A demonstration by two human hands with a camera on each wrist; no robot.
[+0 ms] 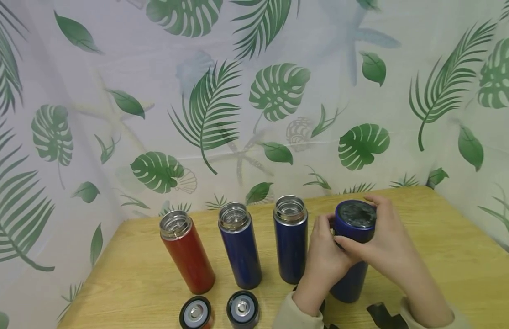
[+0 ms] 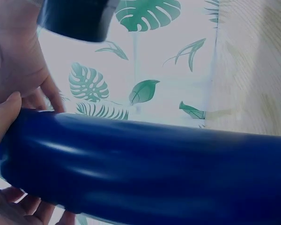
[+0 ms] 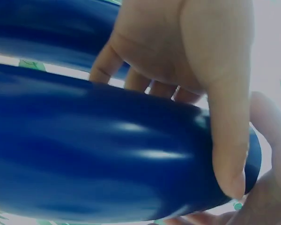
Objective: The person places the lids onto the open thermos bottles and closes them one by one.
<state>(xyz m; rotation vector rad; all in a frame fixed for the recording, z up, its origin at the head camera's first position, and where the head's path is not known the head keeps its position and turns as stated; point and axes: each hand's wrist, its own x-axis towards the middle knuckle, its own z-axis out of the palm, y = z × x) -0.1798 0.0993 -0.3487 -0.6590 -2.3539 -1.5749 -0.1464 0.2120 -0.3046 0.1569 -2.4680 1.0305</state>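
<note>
A capped blue vacuum flask stands upright at the right of the group. My left hand wraps its upper body; in the right wrist view the left thumb lies across the front, near the top. At the rim, my right hand grips the flask's lid, thumb in front and a finger on the far side. The flask fills much of both wrist views. Beside my left hand is an uncapped blue flask, then another uncapped blue flask and an uncapped red flask.
Two lids lie inner side up at the front, a red-sided lid and a blue-sided lid. Everything stands on a wooden table. A white curtain with green leaves hangs behind it. Black straps show by the right sleeve.
</note>
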